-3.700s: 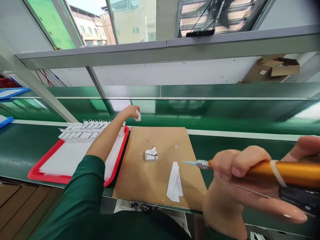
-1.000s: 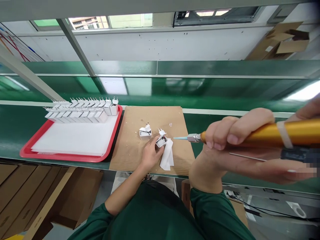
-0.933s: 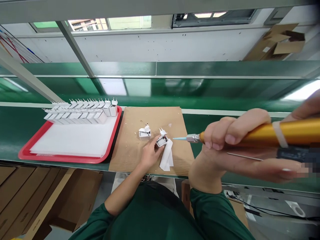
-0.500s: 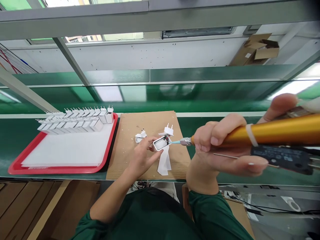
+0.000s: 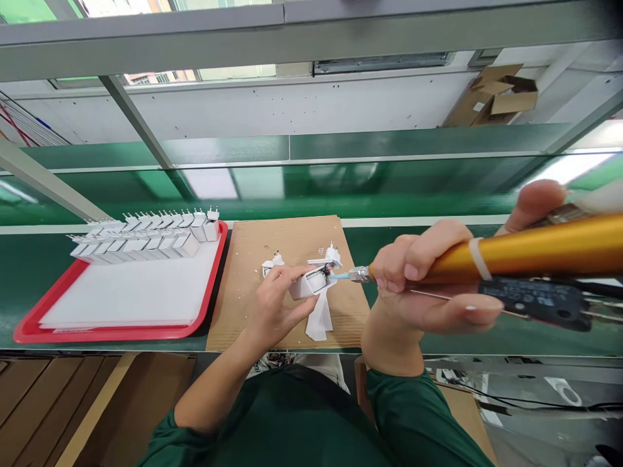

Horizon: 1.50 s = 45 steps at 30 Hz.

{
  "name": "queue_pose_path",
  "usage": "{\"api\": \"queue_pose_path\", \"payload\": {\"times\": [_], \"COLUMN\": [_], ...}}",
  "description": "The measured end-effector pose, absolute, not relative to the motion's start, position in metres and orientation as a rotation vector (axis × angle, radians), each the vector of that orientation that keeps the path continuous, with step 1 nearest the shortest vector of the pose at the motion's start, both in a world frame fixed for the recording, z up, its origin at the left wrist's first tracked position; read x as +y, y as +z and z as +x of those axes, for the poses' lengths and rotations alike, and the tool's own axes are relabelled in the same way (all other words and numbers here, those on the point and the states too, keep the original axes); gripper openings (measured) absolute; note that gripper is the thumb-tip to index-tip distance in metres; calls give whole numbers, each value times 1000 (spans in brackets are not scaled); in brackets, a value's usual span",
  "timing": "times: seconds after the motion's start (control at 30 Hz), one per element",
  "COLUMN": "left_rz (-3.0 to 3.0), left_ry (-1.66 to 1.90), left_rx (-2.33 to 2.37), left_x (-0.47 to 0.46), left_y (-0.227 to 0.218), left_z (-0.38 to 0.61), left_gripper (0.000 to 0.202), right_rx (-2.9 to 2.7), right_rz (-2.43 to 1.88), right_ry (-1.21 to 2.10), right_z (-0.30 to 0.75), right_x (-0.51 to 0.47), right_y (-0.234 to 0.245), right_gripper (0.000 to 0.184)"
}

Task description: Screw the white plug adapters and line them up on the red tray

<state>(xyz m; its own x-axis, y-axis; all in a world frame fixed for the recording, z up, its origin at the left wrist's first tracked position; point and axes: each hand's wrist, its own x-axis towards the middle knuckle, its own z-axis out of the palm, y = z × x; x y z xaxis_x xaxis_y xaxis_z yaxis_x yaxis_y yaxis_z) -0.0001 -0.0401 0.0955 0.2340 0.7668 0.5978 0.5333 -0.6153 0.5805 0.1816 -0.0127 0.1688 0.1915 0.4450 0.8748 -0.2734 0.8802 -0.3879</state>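
Observation:
My left hand (image 5: 277,301) is closed on a white charger housing (image 5: 307,285), whose open end is turned to the right. Next to that opening, a white plug part with two pins (image 5: 333,254) stands up; small dark components show between the two. In my right hand (image 5: 423,275) is a gold glue dispensing gun (image 5: 540,250), with a black switch (image 5: 535,301) strapped under it and my thumb along its lever. The gun's pale blue nozzle (image 5: 341,276) reaches the edge of the housing's opening. Whether glue is coming out is too small to see.
Cardboard (image 5: 282,233) covers the bench under my hands, with another white plug piece (image 5: 272,263) and a white paper strip (image 5: 319,319) on it. To the left, a red tray (image 5: 121,334) carries rows of white chargers (image 5: 141,243). A metal rail (image 5: 311,39) crosses above.
My left hand has tilted the housing, so its side shows more and its opening faces further right. The plug part has shifted slightly right. The nozzle stays at the opening.

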Motion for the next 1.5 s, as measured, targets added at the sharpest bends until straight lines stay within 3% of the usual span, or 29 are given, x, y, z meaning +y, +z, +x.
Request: {"api": "queue_pose_path", "payload": {"times": [0.17, 0.63, 1.03, 1.23, 1.5], "left_rz": [2274, 2264, 2268, 2251, 1855], "left_ry": [1353, 1341, 1370, 1371, 1393], "left_rx": [1186, 1183, 1173, 1174, 1013], "left_x": [-40, -42, -41, -41, -29], "left_y": [95, 99, 97, 96, 54], "left_z": [0, 0, 0, 0, 12], "left_gripper": [38, 39, 40, 42, 34], "right_rx": [-1252, -1330, -1273, -1285, -1236], "right_rz": [-196, -85, -200, -31, 20], "right_ry": [528, 544, 599, 562, 559], "right_z": [182, 184, 183, 184, 179], "right_x": [-16, -13, -18, -13, -18], "right_y": [168, 167, 166, 169, 173], "right_gripper": [35, 26, 41, 30, 29]}}
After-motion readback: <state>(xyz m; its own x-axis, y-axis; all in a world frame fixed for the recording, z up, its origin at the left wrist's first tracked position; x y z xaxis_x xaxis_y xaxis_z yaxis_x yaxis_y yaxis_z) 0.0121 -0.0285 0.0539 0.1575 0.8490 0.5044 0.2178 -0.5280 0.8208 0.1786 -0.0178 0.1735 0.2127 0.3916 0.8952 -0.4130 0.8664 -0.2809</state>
